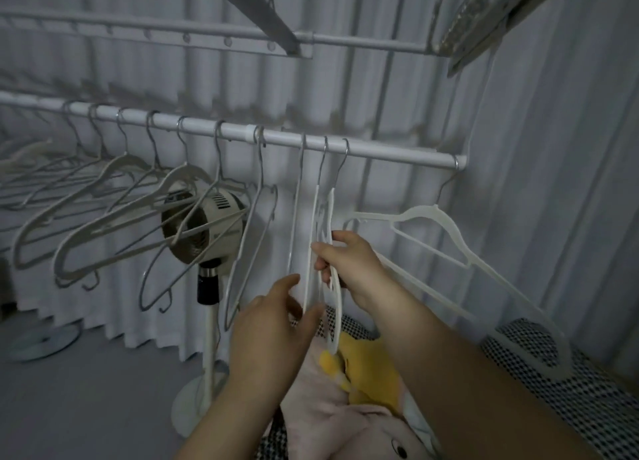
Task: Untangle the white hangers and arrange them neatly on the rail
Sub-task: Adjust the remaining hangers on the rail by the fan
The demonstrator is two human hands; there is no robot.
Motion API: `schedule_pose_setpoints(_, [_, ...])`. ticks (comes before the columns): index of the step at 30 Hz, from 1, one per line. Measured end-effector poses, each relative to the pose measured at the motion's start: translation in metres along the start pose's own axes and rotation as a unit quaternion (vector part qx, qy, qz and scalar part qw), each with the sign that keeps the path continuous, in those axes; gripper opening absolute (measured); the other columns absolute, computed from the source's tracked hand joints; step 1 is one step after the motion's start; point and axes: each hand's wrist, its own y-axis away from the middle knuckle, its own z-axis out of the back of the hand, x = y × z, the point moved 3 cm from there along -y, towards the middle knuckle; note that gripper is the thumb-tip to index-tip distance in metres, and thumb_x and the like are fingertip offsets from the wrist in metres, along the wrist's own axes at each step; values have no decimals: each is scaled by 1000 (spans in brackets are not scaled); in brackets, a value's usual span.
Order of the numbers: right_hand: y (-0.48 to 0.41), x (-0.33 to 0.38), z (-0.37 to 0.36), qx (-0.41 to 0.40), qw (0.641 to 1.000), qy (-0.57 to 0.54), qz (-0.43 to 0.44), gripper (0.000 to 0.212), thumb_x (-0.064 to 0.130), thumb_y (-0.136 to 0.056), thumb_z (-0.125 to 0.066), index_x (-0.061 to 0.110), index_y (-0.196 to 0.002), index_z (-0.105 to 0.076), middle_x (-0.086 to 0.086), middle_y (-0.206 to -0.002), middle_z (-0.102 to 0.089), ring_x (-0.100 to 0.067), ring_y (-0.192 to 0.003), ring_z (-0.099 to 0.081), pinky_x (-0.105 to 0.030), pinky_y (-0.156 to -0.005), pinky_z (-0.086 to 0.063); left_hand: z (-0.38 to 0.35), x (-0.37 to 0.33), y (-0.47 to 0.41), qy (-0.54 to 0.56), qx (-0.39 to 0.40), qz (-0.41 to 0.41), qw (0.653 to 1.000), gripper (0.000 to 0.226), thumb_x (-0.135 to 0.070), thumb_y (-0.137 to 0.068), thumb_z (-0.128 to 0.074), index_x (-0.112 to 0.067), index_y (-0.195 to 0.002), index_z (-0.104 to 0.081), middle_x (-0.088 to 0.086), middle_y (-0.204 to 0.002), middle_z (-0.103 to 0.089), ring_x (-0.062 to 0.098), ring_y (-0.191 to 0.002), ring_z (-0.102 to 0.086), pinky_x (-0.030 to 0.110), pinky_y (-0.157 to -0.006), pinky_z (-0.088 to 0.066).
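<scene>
A white rail (397, 152) runs across the view with several white hangers on it. Three hangers (316, 214) hang close together near the middle, edge-on to me. My right hand (349, 262) grips the rightmost hangers of this cluster by their lower frame. My left hand (276, 325) reaches up below them, thumb and fingers spread around a hanger edge, touching it. One more white hanger (449, 231) hangs at the rail's right end, turned sideways. Spaced hangers (114, 197) fill the rail's left part.
A standing fan (204, 224) is behind the hangers, its base (193, 407) on the floor. A second upper rail (193, 32) runs above. White curtains back everything. A pink and yellow plush toy (359, 390) lies on a checked cover (570, 390) below my arms.
</scene>
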Motion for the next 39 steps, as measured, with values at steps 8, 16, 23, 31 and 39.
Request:
schedule_pose_setpoints(8, [4, -6, 25, -42, 999, -7, 23, 43, 12, -93, -44, 15, -136, -39, -3, -58, -48, -8, -36, -39, -20, -42, -35, -6, -6, -1, -86, -2, 0, 996, 33, -27, -96, -34, -13, -123, -45, -8, -61, -36, 15, -60, -43, 29, -50, -26])
schedule_pose_setpoints(16, [10, -11, 46, -65, 997, -23, 35, 42, 12, -94, -45, 13, -136, -40, -3, -56, -47, -10, -40, -39, -17, -38, -35, -15, -6, -3, -73, 17, -7, 997, 33, -26, -96, -31, -7, -116, -49, 8, -81, -66, 26, -73, -61, 35, -64, -46])
schedule_pose_setpoints(23, [12, -14, 52, -68, 997, -9, 40, 38, 13, -96, -43, 14, -133, -43, -3, -56, -48, -6, -34, -40, -15, -36, -36, -17, -5, -2, -55, 14, -5, 998, 30, -21, -96, -32, -5, -115, -48, 8, -76, -64, 26, -70, -61, 37, -63, -46])
schedule_pose_setpoints(31, [12, -17, 59, -79, 996, 7, 43, 38, 10, -95, -41, 15, -133, -44, -2, -55, -49, -3, -31, -40, -15, -37, -36, -20, -1, -5, -52, 7, 9, 999, 29, -22, -96, -31, -9, -116, -47, 8, -80, -67, 26, -71, -61, 34, -62, -46])
schedule_pose_setpoints(39, [13, -17, 58, -81, 996, 12, 47, 37, 9, -95, -40, 13, -132, -44, -3, -55, -48, -1, -26, -40, -12, -35, -37, -24, 1, -4, -68, 8, -11, 998, 31, -24, -96, -31, -7, -116, -48, -2, -67, -56, 15, -58, -49, 30, -57, -40])
